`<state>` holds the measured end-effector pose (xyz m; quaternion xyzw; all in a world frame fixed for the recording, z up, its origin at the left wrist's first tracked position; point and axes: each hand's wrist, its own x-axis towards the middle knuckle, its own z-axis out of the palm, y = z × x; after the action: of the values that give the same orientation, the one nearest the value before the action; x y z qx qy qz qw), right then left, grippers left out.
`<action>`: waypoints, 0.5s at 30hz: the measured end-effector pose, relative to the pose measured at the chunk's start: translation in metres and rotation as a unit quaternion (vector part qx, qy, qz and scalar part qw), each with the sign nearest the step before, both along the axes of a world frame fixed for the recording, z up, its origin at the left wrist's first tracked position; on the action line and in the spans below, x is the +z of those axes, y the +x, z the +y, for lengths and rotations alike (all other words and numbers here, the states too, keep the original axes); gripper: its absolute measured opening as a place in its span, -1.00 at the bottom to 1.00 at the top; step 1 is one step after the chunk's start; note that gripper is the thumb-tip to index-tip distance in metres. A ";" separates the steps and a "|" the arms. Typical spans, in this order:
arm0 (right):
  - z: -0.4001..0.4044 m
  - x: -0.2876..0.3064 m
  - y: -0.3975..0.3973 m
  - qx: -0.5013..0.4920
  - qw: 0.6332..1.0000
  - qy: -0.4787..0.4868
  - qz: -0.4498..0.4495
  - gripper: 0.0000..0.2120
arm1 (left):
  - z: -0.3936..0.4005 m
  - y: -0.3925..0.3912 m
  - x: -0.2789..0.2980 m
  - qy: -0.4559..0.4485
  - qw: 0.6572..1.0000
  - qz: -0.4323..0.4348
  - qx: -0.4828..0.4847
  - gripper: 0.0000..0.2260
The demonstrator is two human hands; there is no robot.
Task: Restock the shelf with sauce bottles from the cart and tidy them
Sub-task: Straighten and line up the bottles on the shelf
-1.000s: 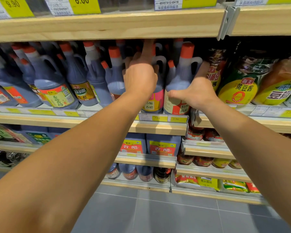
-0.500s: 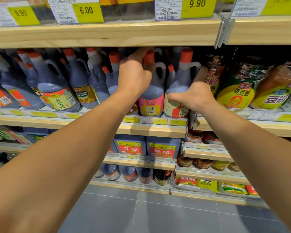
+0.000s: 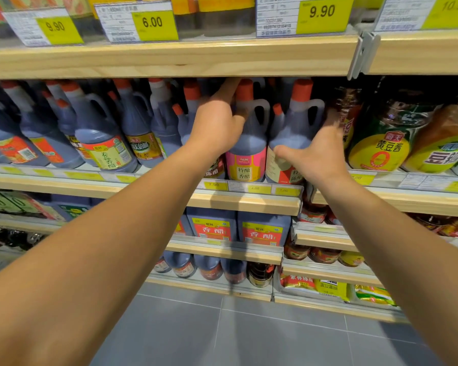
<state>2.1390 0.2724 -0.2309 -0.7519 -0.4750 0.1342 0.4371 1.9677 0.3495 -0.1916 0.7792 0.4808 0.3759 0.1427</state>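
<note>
Grey tiled floor [image 3: 249,336], pale wooden shelving [image 3: 169,59], perhaps evenly lit.

The shelf edge [image 3: 169,59] across the upper frame looks like pale matt wood with visible grain. The sauce bottles [image 3: 249,133] at centre appear translucent plastic, glossy-labelled, with smooth orange caps. The floor [image 3: 249,334] below looks like matt grey tile.
</note>
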 end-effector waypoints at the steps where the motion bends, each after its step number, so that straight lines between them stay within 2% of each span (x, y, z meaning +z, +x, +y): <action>1: -0.007 0.000 -0.006 -0.033 0.999 0.031 -0.015 -0.19 | -0.008 -0.006 -0.001 0.008 1.000 0.020 0.010 -0.46; 2: -0.013 0.000 -0.014 -0.050 0.996 0.071 -0.026 -0.23 | -0.016 -0.015 -0.004 0.023 0.999 0.035 0.025 -0.45; 4: -0.022 -0.001 -0.034 -0.048 0.988 0.137 -0.055 -0.43 | -0.026 -0.037 -0.012 0.067 0.994 0.060 0.053 -0.53; 7: -0.024 -0.001 -0.068 0.004 0.981 0.170 -0.091 -0.59 | -0.024 -0.080 -0.023 0.091 0.988 0.073 0.101 -0.68; 12: -0.002 0.009 -0.124 0.096 0.975 0.171 -0.109 -0.59 | 0.001 -0.140 -0.026 0.064 0.990 0.029 0.118 -0.63; 15: 0.017 0.024 -0.151 0.081 0.969 0.164 -0.167 -0.59 | 0.017 -0.152 -0.022 0.039 0.990 0.016 0.136 -0.55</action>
<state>1.9880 0.2889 -0.2064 -0.6407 -0.6159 -0.0381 0.4569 1.8155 0.3668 -0.2139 0.7175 0.5696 0.3975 0.0523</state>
